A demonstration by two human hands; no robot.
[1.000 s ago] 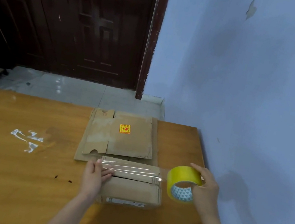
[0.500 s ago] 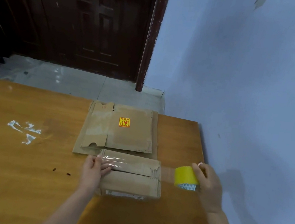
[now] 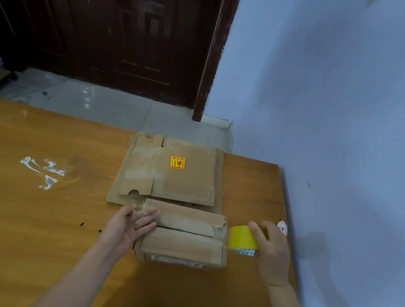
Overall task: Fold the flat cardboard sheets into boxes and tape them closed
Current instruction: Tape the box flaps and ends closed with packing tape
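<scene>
A small folded cardboard box [image 3: 185, 236] lies on the wooden table [image 3: 9, 228] with its two top flaps meeting along a dark seam. My left hand [image 3: 130, 224] lies with straight fingers against the box's left end and top corner. My right hand [image 3: 269, 250] grips a yellow tape roll [image 3: 242, 237] right beside the box's right end, low near the tabletop. Behind the box lies a stack of flat cardboard sheets [image 3: 174, 172] with a yellow and red sticker [image 3: 177, 162] on the top one.
The table's right edge runs close to a blue wall [image 3: 361, 126]. A small white round object [image 3: 282, 227] sits by that edge behind my right hand. White tape scraps [image 3: 43, 169] stick to the tabletop at left. A dark door [image 3: 111, 17] stands beyond the table.
My right hand has brought the tape roll down and in toward the box's right end. The shiny tape strip that stretched over the box top no longer shows. My left hand stays at the left end.
</scene>
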